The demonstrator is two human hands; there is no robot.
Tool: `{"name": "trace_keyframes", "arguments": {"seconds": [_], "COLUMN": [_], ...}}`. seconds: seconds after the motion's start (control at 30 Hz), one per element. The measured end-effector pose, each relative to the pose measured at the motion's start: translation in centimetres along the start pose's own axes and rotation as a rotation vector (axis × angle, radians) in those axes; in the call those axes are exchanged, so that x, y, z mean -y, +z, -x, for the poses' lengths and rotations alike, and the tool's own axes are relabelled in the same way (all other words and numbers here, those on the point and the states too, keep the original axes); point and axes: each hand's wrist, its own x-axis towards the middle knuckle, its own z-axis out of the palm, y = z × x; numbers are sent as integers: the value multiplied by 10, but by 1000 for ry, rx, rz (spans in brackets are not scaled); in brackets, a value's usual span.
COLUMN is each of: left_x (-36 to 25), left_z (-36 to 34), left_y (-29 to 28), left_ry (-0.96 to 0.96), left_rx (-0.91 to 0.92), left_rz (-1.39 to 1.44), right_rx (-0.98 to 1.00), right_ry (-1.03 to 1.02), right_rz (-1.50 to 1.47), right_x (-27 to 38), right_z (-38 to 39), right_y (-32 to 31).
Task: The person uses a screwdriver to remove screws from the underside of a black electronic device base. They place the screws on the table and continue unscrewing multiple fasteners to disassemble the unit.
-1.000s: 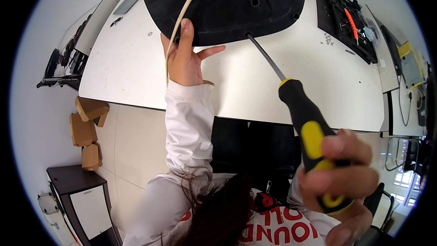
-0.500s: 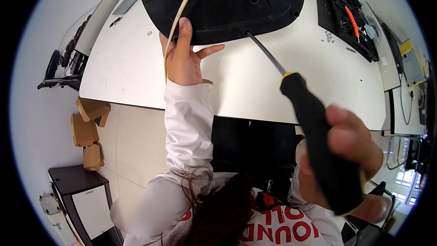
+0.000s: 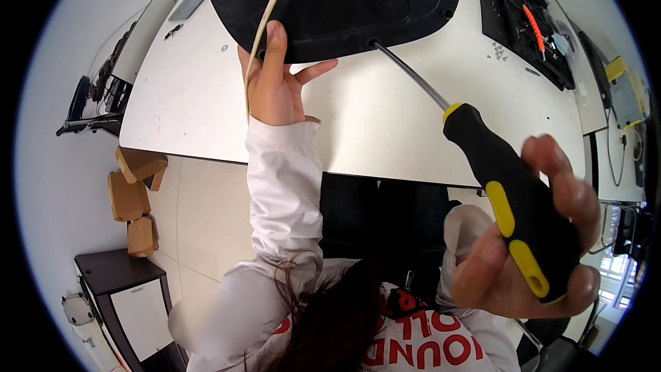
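Observation:
A black plastic base (image 3: 330,17) with screw holes, a white label and a rounded edge is tilted up at the top of the view. My left hand (image 3: 277,83) grips its lower left edge, thumb on the face, with a cream cable (image 3: 271,7) running past the thumb. In my right hand (image 3: 537,234) is a screwdriver (image 3: 513,186) with a black and yellow handle, fingers wrapped round the handle's end. Its shaft slants up to the left, and the tip sits in a hole at the base's lower edge. Whatever lies inside that hole is hidden.
The white table (image 3: 186,103) spreads beneath. On its right lie a black tool case (image 3: 523,27) with an orange flexible shaft (image 3: 533,27) and several small screws (image 3: 497,52). Cardboard boxes (image 3: 129,194) and a dark cabinet (image 3: 124,282) stand at the left on the floor.
The screwdriver handle has swung to the right and turned, so its yellow inserts now show. My right fingers have shifted round it. The base and left hand have moved up and left slightly.

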Motion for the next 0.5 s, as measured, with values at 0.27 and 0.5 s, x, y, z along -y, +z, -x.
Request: {"name": "trace_keyframes", "arguments": {"seconds": [0.27, 0.5], "left_x": [-1, 0], "left_z": [0, 0], "left_y": [4, 1], "left_ry": [-28, -33], "left_rx": [10, 16], "left_rz": [27, 57], "right_rx": [-46, -54], "right_ry": [0, -75], "right_rz": [19, -62], "right_x": [-3, -4], "right_z": [3, -8], "right_y": [-7, 6]}}
